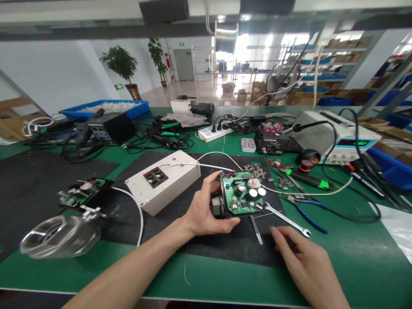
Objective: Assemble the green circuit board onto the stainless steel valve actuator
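Note:
My left hand [206, 210] is closed around a black housing [217, 206], with its fingers behind and its thumb along the lower edge. A green circuit board [240, 205] with capacitors faces up in the housing. My right hand [305, 262] is low on the right, apart from the board, its fingers loosely curled and no held object visible. Near it lie an open-ended wrench [288, 219] and tweezers [256, 231]. Left of the housing stands a pale box [170, 184] with black terminals and a white cable.
At left are a second circuit board [85, 193] and a clear housing [62, 236]. Blue-handled pliers [310, 214], a green-black tool [309, 179] and small loose parts lie at right. A power supply [341, 137], power strip [215, 132] and blue tray [106, 109] stand behind.

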Demonstrator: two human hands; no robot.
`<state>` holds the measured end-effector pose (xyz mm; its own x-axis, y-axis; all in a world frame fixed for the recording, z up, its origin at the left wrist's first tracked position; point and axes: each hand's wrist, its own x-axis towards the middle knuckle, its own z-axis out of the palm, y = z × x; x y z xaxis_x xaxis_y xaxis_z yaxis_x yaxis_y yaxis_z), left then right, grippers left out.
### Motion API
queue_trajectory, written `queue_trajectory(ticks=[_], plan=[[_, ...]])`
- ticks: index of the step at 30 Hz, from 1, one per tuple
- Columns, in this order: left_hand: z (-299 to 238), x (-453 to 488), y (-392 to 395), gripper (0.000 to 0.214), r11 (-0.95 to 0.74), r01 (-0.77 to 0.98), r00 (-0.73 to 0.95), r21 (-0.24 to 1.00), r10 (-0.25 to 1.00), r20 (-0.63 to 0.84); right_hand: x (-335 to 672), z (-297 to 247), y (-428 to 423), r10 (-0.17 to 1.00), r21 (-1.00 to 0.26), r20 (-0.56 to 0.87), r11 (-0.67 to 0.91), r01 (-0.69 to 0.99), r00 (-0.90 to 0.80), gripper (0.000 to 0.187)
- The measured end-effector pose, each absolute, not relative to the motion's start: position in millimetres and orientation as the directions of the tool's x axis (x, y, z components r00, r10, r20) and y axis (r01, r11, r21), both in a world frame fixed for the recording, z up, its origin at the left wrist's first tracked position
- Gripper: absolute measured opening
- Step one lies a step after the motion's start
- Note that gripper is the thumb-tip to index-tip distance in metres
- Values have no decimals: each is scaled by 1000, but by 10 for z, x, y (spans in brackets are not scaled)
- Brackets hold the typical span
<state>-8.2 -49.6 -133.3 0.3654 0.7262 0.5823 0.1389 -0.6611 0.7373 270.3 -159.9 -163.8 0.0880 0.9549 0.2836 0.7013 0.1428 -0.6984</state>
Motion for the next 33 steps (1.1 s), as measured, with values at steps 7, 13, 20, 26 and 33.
queue_trajectory(ticks=[7, 13, 20, 26, 33], plan=[[-1328, -64, -450, 107, -544, 111, 322, 832, 812, 487, 2676, -1590, -1585, 953, -715, 280, 126, 688, 117, 47], [-1387, -72, -416, 110, -493, 138, 299, 859, 848, 438, 2688, -1600, -1592, 955, -714, 277, 132, 688, 104, 47], [-1390, -69, -412, 111, -498, 98, 315, 862, 837, 448, 2656, -1584, -1589, 950, -714, 292, 138, 686, 113, 52], [-1376, -72, -422, 111, -491, 126, 308, 862, 845, 437, 2675, -1602, -1583, 951, -711, 287, 134, 690, 111, 48], [-1368, -76, -433, 112, -491, 139, 307, 860, 847, 434, 2712, -1620, -1585, 960, -705, 268, 134, 696, 86, 46]])
